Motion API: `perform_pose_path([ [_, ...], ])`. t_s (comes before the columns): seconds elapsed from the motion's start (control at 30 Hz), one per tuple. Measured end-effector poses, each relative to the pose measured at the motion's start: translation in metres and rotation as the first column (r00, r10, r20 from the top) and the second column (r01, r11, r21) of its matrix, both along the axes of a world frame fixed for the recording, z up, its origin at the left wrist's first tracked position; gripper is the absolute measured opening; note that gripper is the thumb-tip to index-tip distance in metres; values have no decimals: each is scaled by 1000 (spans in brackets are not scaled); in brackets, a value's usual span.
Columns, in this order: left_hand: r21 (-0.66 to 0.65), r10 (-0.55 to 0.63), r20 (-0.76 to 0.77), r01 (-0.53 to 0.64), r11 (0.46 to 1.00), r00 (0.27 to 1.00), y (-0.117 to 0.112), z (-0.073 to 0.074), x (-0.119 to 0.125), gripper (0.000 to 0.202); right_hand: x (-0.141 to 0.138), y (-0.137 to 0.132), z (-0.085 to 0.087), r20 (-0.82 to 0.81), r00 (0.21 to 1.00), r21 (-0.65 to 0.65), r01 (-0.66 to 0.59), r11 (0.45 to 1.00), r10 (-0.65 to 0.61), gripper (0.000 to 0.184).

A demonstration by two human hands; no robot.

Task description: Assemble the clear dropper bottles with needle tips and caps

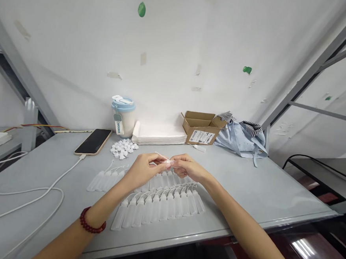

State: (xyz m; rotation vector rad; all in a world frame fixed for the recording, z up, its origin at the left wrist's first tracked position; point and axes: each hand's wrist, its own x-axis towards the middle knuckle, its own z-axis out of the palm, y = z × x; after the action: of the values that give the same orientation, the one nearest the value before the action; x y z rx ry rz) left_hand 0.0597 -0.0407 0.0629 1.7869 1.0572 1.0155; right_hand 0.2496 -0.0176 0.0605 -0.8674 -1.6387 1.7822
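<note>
Small part (pixel 168 162) between left hand (pixel 143 170) and right hand (pixel 188 168): translucent plastic, same as bottle rows (pixel 158 207) under them. Worktop (pixel 260 187) matt grey, smooth. Beyond left hand: phone (pixel 93 141) glossy black, caps (pixel 123 147) white plastic. Beyond right hand: box (pixel 201 127) matt brown cardboard, bag (pixel 240 138) soft blue cloth

Left hand (pixel 142 170), right hand (pixel 188 168) fingertip-to-fingertip

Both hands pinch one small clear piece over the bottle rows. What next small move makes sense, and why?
Probably lower the clear piece and lay it beside the near row of bottles: left hand and right hand hold it just above rows laid side by side.
</note>
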Motion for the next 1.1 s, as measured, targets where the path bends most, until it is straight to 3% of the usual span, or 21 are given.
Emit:
perform_pose_path([
  [0.17, -20, -15, -11, 15, 1000, 1000, -1, 2, 1, 20, 1, 0, 0, 32, 999, 20, -17, 1000, 16, 23],
  [0.33, 196, 3, -18, 1, 981, 1000, -2, -3, 3, 10, 1, 1, -4, 6, 1000, -8, -4, 1000, 4, 27],
  [0.6, -68, -29, 25, 31, 997, 999, -2, 4, 2, 21, 1, 1, -4, -42, 999, 4, -17, 1000, 18, 25],
  [0.7, -132, -12, 107, 26, 991, 994, -2, 2, 5, 21, 1, 1, -3, -43, 999, 4, -14, 1000, 14, 26],
  [0.83, -113, 83, 186, -62, 992, 979, -3, -1, 10, 24, 1, 1, -3, -63, 998, -3, 0, 1000, 0, 30],
  [1.1, -86, 26, 230, -6, 996, 973, -5, 1, 11, 22, 4, 2, -2, -39, 998, -3, -40, 999, 40, 27],
])
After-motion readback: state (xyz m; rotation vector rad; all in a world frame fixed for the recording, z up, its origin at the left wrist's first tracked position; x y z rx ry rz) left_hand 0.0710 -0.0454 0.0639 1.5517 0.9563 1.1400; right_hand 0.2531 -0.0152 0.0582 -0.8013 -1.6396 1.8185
